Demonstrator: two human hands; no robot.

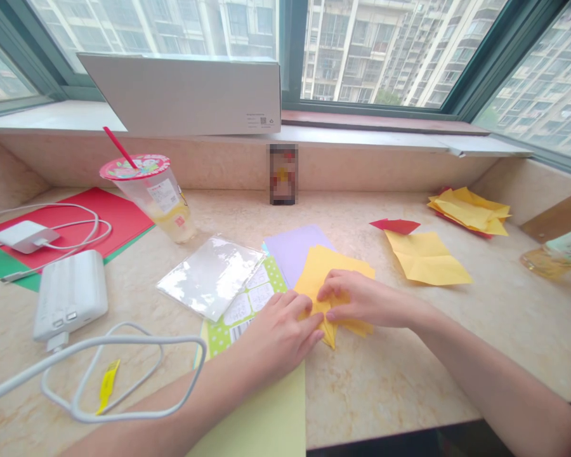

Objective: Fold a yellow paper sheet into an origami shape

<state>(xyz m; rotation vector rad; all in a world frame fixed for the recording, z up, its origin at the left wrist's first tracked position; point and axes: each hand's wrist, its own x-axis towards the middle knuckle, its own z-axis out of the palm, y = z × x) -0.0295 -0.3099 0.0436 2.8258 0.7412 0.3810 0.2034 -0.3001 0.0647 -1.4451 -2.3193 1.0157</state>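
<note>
A folded yellow paper (335, 270) lies on the marble counter (390, 381) at the centre, on top of a lilac sheet (292, 251). My left hand (278, 333) rests on its left part, fingers together and pressing the folded edge flat. My right hand (361, 298) lies over the middle of the paper, fingers curled down and pinching a fold. Both hands touch each other at the paper's lower point.
A clear plastic sleeve (212, 273), a green dotted card (240, 311) and a pale yellow sheet (266, 419) lie left and front. Iced drink cup (159, 197), power bank (69, 292), white cables (118, 368), charger (26, 236) stand left. Yellow papers (428, 257), (471, 209) lie right.
</note>
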